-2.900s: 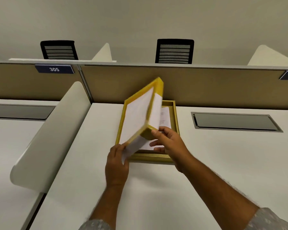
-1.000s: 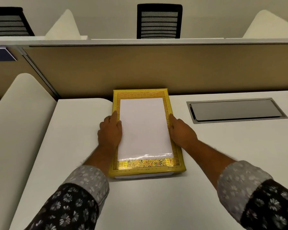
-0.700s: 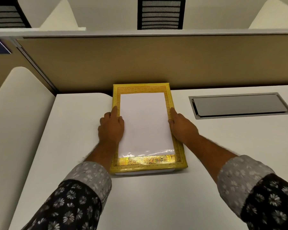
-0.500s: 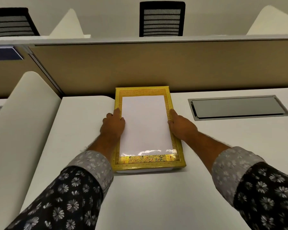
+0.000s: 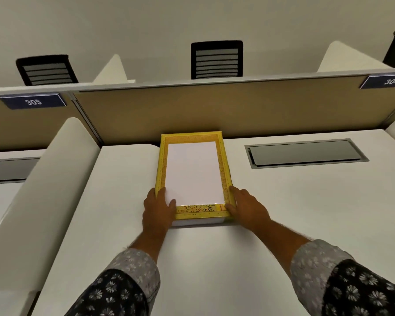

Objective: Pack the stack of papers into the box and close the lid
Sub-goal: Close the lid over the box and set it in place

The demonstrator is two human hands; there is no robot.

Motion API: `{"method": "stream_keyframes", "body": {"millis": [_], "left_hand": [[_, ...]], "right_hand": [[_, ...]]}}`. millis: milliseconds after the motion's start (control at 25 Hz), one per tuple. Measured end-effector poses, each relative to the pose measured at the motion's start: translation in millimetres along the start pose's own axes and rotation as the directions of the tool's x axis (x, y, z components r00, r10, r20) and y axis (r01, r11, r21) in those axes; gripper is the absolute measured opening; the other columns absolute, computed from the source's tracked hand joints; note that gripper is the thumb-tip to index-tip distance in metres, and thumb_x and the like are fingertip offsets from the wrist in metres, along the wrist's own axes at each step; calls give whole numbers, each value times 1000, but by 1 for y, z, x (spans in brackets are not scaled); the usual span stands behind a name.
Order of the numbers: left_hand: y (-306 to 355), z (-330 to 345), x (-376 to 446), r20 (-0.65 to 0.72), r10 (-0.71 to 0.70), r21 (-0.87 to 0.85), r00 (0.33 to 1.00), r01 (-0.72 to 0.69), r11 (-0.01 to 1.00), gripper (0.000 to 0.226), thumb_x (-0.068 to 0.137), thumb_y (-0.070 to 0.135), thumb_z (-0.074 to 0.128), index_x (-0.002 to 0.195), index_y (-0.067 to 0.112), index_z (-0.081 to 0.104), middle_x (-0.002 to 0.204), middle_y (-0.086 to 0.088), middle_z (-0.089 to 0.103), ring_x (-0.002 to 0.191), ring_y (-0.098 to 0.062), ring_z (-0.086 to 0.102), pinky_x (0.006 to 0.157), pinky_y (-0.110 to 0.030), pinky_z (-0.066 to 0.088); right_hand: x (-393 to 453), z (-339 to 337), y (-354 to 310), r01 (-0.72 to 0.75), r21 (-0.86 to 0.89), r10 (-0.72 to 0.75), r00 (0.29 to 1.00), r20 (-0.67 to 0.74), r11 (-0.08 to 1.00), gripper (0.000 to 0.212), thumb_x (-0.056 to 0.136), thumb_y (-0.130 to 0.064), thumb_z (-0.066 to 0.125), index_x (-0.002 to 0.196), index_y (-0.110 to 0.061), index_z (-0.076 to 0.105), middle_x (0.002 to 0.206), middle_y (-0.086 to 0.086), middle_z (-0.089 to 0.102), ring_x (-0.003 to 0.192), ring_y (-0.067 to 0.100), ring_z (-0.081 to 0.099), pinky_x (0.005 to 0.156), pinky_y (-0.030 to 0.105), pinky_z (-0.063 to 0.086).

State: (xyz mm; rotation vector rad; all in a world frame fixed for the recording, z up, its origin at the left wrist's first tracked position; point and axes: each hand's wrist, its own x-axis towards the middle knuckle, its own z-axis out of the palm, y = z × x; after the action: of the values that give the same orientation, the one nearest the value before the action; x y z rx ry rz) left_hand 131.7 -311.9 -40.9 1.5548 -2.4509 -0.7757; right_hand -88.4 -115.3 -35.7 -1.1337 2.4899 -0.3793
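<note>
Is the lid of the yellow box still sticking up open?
No, the lid lies flat on the yellow box, with the left hand and right hand at its near corners.

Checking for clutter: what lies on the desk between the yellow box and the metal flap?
Nothing: head view shows bare desk between box and flap.

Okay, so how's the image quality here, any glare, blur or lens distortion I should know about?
Head view: soft, even lighting with faint shadows; the lid's white panel is blown out, and a small glint sits on the gold strip at its near end. Wide-angle bending bows the partition. Left hand and right hand look sharp.
</note>
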Motion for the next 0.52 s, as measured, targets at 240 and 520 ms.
{"method": "stream_keyframes", "body": {"millis": [240, 520], "left_hand": [[7, 9, -83, -59, 105, 57, 993, -102, 993, 65, 99, 42, 65, 153, 10, 48, 166, -15, 38, 154, -33, 33, 122, -49, 37], [55, 20, -167, -125, 155, 34, 980, -152, 988, 84, 98, 55, 62, 163, 12, 32, 170, -9, 35, 159, -26, 29, 125, -42, 35]], "right_hand": [[-73, 7, 18, 57, 45, -54, 997, -63, 997, 71, 102, -62, 47, 163, -30, 31, 151, 3, 51, 130, 27, 59, 95, 41, 57], [-136, -24, 55, 118, 5, -117, 986, -115, 993, 86, 97, -71, 46, 167, -29, 21, 167, -1, 37, 147, 24, 45, 108, 42, 51]]}}
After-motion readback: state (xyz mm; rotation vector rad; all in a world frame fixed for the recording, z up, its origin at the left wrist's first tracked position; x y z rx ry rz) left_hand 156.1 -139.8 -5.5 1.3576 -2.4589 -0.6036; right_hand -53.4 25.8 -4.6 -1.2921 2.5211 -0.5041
